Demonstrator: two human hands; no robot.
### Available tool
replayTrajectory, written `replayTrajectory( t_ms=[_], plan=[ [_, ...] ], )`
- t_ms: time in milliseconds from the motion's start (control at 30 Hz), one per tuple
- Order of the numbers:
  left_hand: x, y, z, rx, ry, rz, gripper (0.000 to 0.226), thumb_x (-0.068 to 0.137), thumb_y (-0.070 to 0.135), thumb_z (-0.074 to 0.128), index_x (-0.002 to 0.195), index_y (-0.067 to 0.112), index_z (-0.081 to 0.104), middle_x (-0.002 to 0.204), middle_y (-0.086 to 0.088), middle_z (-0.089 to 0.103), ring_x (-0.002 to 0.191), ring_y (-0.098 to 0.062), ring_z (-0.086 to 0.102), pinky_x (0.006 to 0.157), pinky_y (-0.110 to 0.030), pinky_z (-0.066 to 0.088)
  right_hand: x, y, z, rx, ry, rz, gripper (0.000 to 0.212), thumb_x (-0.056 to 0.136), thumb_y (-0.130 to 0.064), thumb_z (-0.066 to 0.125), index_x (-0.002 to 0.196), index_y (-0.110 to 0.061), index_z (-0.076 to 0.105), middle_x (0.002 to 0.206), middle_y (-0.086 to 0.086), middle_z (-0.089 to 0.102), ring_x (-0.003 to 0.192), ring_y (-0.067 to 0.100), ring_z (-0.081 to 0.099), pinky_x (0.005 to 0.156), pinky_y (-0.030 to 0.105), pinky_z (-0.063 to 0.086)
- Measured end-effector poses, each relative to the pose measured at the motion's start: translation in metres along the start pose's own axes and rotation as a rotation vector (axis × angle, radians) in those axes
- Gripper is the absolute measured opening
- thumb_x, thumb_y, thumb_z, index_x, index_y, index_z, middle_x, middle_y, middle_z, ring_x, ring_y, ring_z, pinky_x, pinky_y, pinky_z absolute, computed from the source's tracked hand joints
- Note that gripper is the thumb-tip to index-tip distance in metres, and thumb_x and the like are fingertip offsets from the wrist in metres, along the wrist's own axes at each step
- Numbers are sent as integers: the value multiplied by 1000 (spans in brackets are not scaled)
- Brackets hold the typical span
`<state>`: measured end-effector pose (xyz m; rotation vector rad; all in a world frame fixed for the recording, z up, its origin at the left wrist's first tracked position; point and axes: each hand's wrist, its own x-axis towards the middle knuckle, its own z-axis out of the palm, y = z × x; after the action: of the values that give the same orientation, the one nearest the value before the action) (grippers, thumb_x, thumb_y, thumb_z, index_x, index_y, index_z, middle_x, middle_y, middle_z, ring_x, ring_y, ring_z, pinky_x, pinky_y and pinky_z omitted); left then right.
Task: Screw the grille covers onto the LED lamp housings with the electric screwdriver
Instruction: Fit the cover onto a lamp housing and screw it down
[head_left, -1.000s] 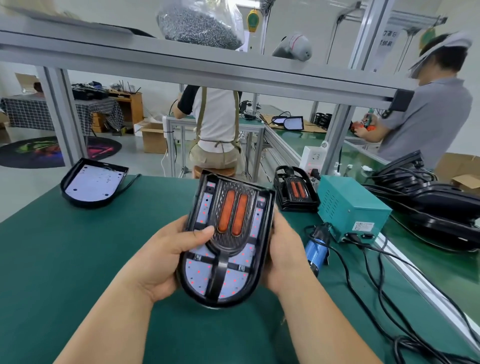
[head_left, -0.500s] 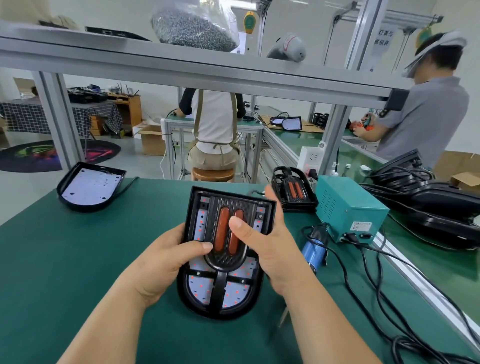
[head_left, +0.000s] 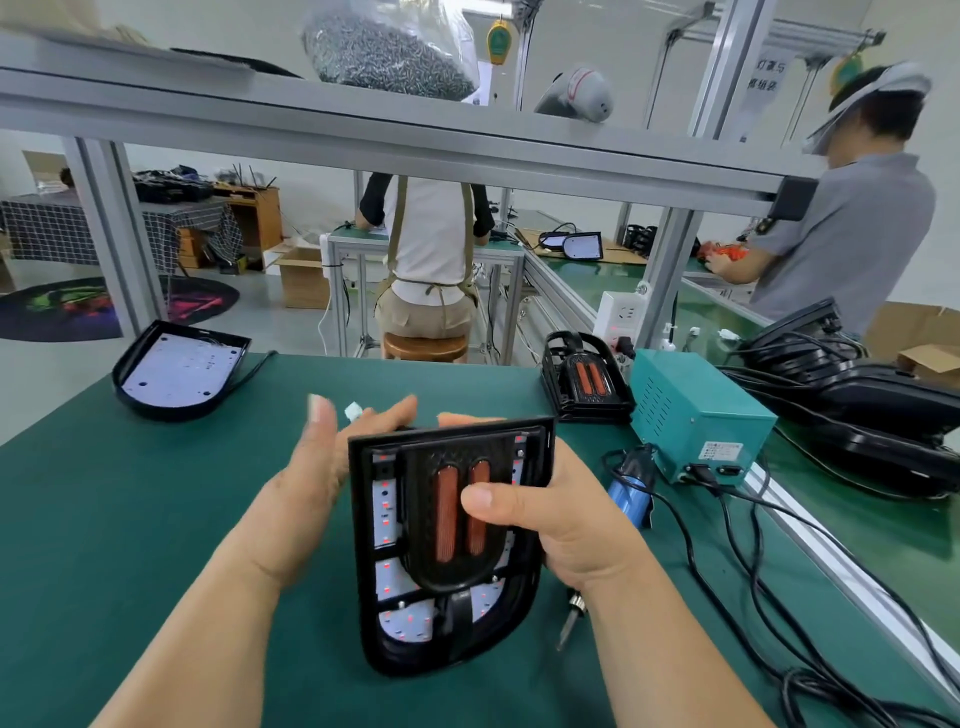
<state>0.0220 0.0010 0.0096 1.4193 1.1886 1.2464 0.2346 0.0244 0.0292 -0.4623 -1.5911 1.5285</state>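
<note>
head view: my right hand (head_left: 571, 525) is gripping the lamp (head_left: 395, 577), tilted above the bench's (head_left: 130, 519) middle, thumb pressing the grille (head_left: 447, 574); my left hand (head_left: 317, 467) is hovering open beside it. i should be seating the grille flush before taking the screwdriver (head_left: 631, 493).

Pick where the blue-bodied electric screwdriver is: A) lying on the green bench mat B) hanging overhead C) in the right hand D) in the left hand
A: the blue-bodied electric screwdriver lies on the green bench mat beside the right hand, which grips the black grille-covered lamp housing instead.
</note>
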Motion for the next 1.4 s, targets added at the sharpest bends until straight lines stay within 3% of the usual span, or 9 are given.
replayTrajectory(
  t_ms=[133,233,367,500,633,833,1100,1200,1400],
  plan=[
    [12,-14,-8,781,28,23,38,85,55,43,120,64,31,134,47,20,147,3,4,118,-57,-13,0,0,-1,68,33,-15,47,61,-17,76,107,-18,77,100,6,74,94,22,70,85,37,57],
    [23,-18,-4,918,224,3,23,100,35,50,120,42,58,131,22,53,150,-16,24,116,-61,-11,-1,-2,-6,151,63,-60,37,57,-20,74,94,-15,79,86,5,75,77,21,72,68,33,59],
    [17,-7,0,657,488,92,35,99,40,50,66,30,50,54,8,61,81,-26,64,86,-38,44,-1,-5,-7,249,69,-87,35,60,-17,76,94,-12,78,85,9,75,75,23,74,63,33,60],
    [14,9,24,148,512,10,38,100,38,53,70,16,59,51,11,61,47,-1,52,55,-25,39,3,1,-3,276,157,-40,22,64,-23,69,81,-13,79,71,10,73,60,18,71,56,25,57],
    [8,20,42,-455,327,-163,34,102,41,49,101,16,73,89,-7,77,79,-19,74,68,-26,60,8,13,5,309,190,58,28,66,-26,73,90,-12,78,82,13,75,69,23,72,68,33,60],
    [0,21,36,-1020,50,-433,67,93,57,51,138,7,58,139,-20,57,131,-38,50,114,-53,35,12,21,16,384,235,235,55,77,-22,69,126,4,63,124,29,64,115,45,62,99,55,50],
    [10,11,18,-1054,219,-413,55,105,42,42,69,28,82,79,7,77,74,-2,73,70,-16,57,13,22,24,359,229,389,59,75,-26,76,126,1,64,115,24,70,99,35,70,86,46,58],
    [10,0,16,-857,110,-356,57,94,53,54,128,10,67,133,-15,64,123,-25,61,110,-42,45,14,23,22,329,278,354,55,73,-22,79,121,1,65,105,21,73,83,31,72,75,43,60],
    [-5,3,16,-835,-209,-194,75,58,53,89,117,10,73,120,-21,70,104,-36,71,77,-43,61,18,21,17,234,474,157,46,74,-24,78,110,0,68,103,22,73,87,32,69,84,52,59]
  ],
)
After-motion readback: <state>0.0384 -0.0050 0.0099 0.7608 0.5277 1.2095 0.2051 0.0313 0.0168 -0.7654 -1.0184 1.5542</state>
